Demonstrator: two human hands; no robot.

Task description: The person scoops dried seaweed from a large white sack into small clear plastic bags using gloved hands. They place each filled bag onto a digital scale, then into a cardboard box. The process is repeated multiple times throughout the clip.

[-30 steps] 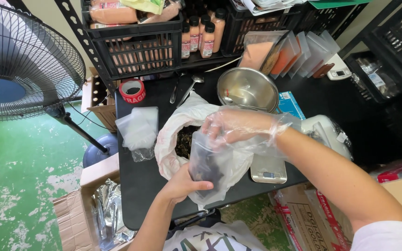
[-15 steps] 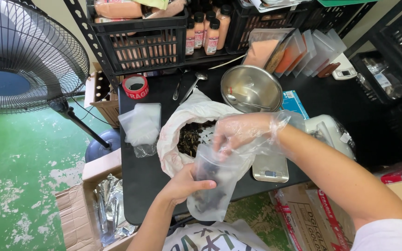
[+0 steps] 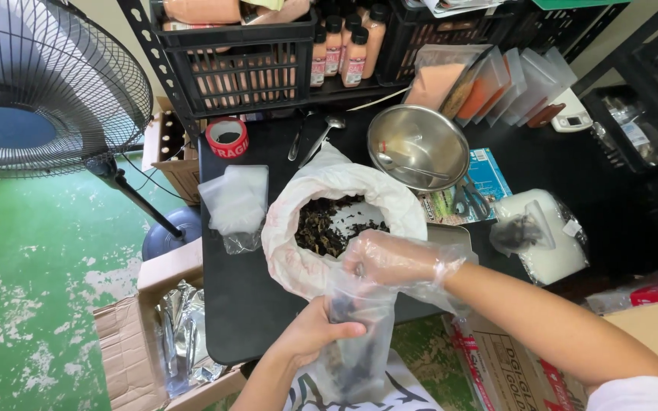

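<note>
At the far left, a standing fan (image 3: 36,99) faces the work area above a green floor (image 3: 32,304). An open cardboard box (image 3: 169,327) with silver foil bags sits below the left edge of the black table (image 3: 245,304).

On the table, a red tape roll (image 3: 227,137) lies near the back, with a stack of empty clear bags (image 3: 236,204) just in front of it.

The left hand (image 3: 314,335) is bare. Its fingers are curled closed around the upper left side of a small clear bag (image 3: 356,335), which hangs upright below the table's front edge. The bag's long axis runs vertically, mouth up, and dark dried pieces show inside it.

Directly behind the small bag stands a large white sack (image 3: 336,221), its mouth rolled open, holding the same dark dried material. The sack lies just beyond both hands, toward the back of the table.

The right hand (image 3: 397,259) wears a thin plastic glove. It sits at the mouth of the small bag, fingers bent downward into the opening; whether it grips any material cannot be determined. It is the nearer hand to the sack.

Further right are a steel bowl (image 3: 418,146), scissors (image 3: 466,198) on a printed box, and a white scale (image 3: 546,236) wrapped in plastic.
</note>
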